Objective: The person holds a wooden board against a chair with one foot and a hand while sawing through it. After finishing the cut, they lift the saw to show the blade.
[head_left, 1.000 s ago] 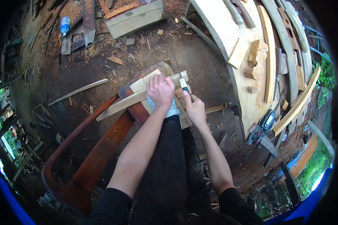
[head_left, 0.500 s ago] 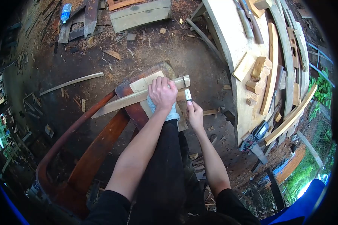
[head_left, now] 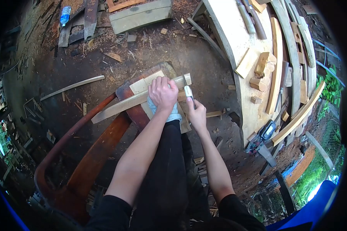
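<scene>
My left hand (head_left: 163,92) is closed around a long pale wooden bar (head_left: 123,106), pressing it down near its right end. The bar lies slanted across a reddish-brown wooden chair (head_left: 133,111), over a flat light board (head_left: 142,85). My right hand (head_left: 197,114) grips a hand saw (head_left: 188,91) by its white and dark handle. Its thin blade, seen nearly edge-on, crosses the bar close to the right end. Below my left hand, my foot in a light blue covering (head_left: 174,115) rests on the chair, partly hidden by the hand.
At right stands a workbench (head_left: 246,92) with wood offcuts (head_left: 264,63), long curved strips (head_left: 277,57) and dark-handled tools (head_left: 254,19). A power tool (head_left: 265,133) sits at its near corner. A squared timber (head_left: 140,17) and a plastic bottle (head_left: 65,15) lie beyond, amid shavings.
My right hand and the saw have shifted slightly up and left, toward the bar, and the blade shows more plainly across its end. My left hand keeps its hold.
</scene>
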`<state>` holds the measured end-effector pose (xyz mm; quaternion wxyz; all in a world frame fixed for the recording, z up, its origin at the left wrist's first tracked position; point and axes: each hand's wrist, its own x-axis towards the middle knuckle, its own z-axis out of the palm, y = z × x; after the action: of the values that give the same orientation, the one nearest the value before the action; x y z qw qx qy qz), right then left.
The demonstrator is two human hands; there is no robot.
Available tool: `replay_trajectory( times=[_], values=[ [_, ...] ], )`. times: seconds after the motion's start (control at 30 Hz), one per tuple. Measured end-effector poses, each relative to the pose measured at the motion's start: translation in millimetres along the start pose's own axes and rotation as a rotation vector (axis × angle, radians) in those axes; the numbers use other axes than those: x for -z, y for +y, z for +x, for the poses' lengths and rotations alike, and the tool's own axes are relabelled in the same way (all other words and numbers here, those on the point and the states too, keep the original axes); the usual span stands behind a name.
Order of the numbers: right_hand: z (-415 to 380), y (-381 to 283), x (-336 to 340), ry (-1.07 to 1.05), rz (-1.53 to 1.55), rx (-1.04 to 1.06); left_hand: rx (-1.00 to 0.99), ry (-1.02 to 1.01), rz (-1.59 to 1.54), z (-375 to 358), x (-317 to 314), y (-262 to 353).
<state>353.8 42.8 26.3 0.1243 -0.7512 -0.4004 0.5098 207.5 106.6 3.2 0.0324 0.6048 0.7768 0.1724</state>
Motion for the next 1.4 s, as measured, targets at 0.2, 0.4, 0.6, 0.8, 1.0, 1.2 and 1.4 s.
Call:
replay_trajectory(
  times=[0.2,0.4,0.6,0.8,1.0,1.2,1.4],
  values=[
    [-5.3,-23.2,2.4,0.042,0.031,-0.088,-0.002,0.018,0.014,-1.2,-1.6,0.6],
    [-0.4,13.7,-0.7,-0.019,0.122,0.142,-0.022,0.034,0.007,-2.3,-0.9,-0.3],
    [5.4,-44.9,2.3,0.016,0.421,0.297,-0.013,0.027,0.008,-3.6,-5.5,-2.8],
    [-12.2,-77.5,46.9,-0.056,0.603,0.180,-0.034,0.058,-0.009,-1.4,-2.5,-1.8],
    [-68.8,-18.5,63.2,-0.113,0.335,-0.044,-0.004,0.016,-0.005,-2.1,-2.5,-3.0],
    [-110.5,13.4,59.9,-0.113,0.254,-0.040,-0.010,0.013,-0.010,-2.2,-1.2,-3.2],
    [-125.3,17.4,67.2,-0.131,0.212,-0.025,0.009,0.035,-0.031,-3.1,-3.3,-2.9]
  ],
)
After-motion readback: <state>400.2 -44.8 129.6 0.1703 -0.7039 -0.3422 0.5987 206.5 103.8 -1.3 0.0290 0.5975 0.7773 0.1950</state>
